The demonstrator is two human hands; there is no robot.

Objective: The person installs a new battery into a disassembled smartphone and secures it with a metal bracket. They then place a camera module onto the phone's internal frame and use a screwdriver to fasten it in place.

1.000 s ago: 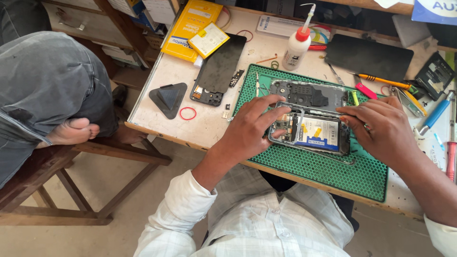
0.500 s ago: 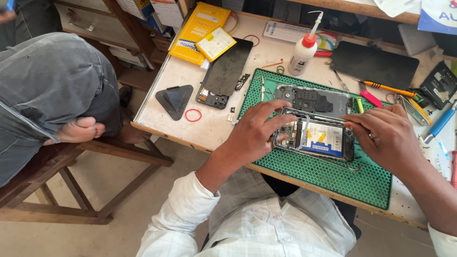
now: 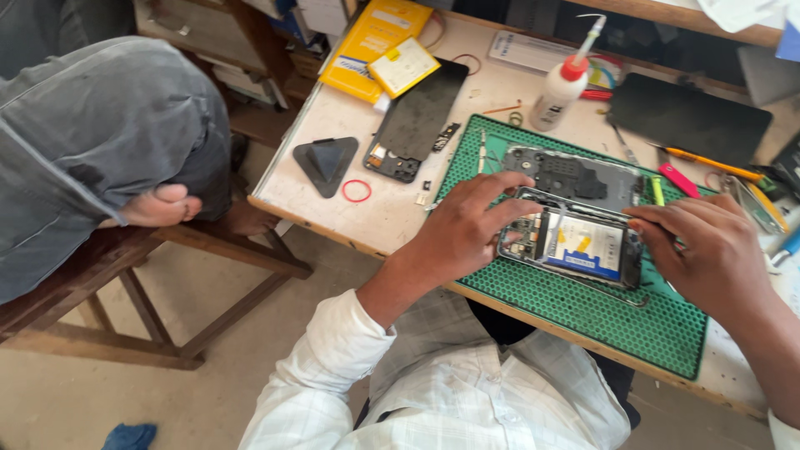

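Head view shows our left hand (image 3: 462,237) and right hand (image 3: 708,250) both closed on the opened phone (image 3: 575,246) lying on the green mat (image 3: 583,312), where we judge a slipped finger could tear its exposed battery connector.

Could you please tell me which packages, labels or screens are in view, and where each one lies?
Flat yellow rectangular package: bench's far left corner.
Small pale yellow square card: on that package's right edge.
Blue and white label: on the opened phone's battery, between both hands.
Dark blank rectangular screen panel: far right, behind the green mat.
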